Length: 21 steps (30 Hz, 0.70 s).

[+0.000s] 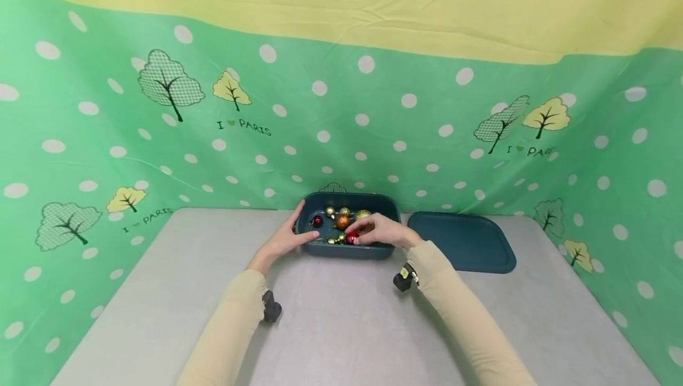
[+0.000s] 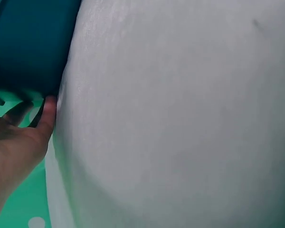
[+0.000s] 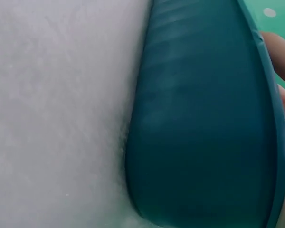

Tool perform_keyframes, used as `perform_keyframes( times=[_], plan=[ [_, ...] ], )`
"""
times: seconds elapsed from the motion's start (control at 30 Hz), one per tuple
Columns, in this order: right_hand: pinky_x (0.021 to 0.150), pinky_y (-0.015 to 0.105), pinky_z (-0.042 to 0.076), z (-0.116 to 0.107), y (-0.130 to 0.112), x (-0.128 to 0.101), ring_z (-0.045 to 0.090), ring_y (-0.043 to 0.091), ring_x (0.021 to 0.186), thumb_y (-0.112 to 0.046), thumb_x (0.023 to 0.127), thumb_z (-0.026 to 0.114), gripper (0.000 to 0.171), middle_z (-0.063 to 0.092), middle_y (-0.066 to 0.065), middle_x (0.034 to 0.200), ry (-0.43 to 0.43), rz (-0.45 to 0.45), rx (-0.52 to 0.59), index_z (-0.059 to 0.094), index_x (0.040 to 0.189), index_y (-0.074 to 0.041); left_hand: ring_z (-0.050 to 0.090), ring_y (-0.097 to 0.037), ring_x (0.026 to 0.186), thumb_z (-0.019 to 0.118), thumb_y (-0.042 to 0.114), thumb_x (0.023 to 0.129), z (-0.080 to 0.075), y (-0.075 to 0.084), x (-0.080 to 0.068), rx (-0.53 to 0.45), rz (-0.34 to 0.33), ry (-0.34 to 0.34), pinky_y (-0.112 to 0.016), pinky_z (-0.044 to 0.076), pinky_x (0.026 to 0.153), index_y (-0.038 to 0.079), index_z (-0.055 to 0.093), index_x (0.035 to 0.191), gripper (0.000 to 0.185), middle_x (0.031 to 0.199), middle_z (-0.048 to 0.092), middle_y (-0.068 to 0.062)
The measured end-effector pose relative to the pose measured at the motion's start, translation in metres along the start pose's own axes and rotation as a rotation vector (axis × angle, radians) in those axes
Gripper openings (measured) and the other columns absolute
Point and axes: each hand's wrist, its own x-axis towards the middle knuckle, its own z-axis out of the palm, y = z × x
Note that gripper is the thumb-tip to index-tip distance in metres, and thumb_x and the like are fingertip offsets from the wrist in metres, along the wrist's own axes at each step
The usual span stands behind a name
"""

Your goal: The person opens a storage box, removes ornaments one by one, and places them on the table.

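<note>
Teal and deep, the box [image 1: 347, 249] sits on the grey tabletop [image 1: 341, 327] near the far edge, holding a small heap of baubles [image 1: 342, 220] in red, orange and gold. Left hand [image 1: 283, 238] lies with relaxed fingers against the box's left wall, its grip released, while the right hand [image 1: 385, 230] reaches over the near rim and pinches a red bauble [image 1: 351, 238]. Just right of the box, the matching lid [image 1: 463, 242] lies flat.
</note>
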Motion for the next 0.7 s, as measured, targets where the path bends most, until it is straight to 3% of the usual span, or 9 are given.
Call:
perform_keyframes(
  times=[0.17, 0.33, 0.57, 0.7],
  plan=[
    [0.086, 0.041, 0.052, -0.001, -0.006, -0.008, 0.063, 0.024, 0.1, -0.01, 0.089, 0.07, 0.037, 0.062, 0.011, 0.12, 0.099, -0.04, 0.059, 0.064, 0.125, -0.001, 0.003, -0.042, 0.143, 0.074, 0.03, 0.086, -0.002, 0.001, -0.002, 0.024, -0.012, -0.009, -0.058, 0.01, 0.111, 0.027, 0.001, 0.157, 0.102, 0.16, -0.001, -0.015],
    [0.088, 0.053, 0.049, -0.005, -0.011, -0.022, 0.059, 0.037, 0.106, -0.008, 0.089, 0.069, 0.04, 0.06, 0.019, 0.122, 0.168, -0.079, 0.064, 0.061, 0.127, 0.002, 0.003, -0.042, 0.143, 0.074, 0.03, 0.086, -0.001, 0.005, -0.002, 0.018, -0.011, -0.009, -0.058, 0.01, 0.111, 0.027, 0.001, 0.157, 0.102, 0.16, -0.001, -0.015],
    [0.085, 0.036, 0.05, -0.006, -0.012, -0.038, 0.057, 0.033, 0.11, -0.008, 0.089, 0.069, 0.041, 0.06, 0.016, 0.123, 0.239, -0.109, 0.012, 0.06, 0.128, 0.002, 0.002, -0.04, 0.143, 0.074, 0.028, 0.086, 0.0, 0.008, -0.003, 0.014, -0.001, -0.01, -0.058, 0.009, 0.112, 0.025, 0.001, 0.157, 0.102, 0.16, -0.001, -0.014],
    [0.087, 0.035, 0.05, -0.005, -0.017, -0.051, 0.058, 0.025, 0.111, -0.01, 0.089, 0.07, 0.04, 0.062, 0.011, 0.122, 0.237, -0.115, -0.017, 0.061, 0.127, 0.0, 0.001, -0.04, 0.143, 0.073, 0.029, 0.086, -0.001, 0.005, -0.002, 0.017, 0.002, -0.011, -0.058, 0.008, 0.112, 0.024, 0.0, 0.157, 0.102, 0.16, -0.001, -0.015]
  ],
)
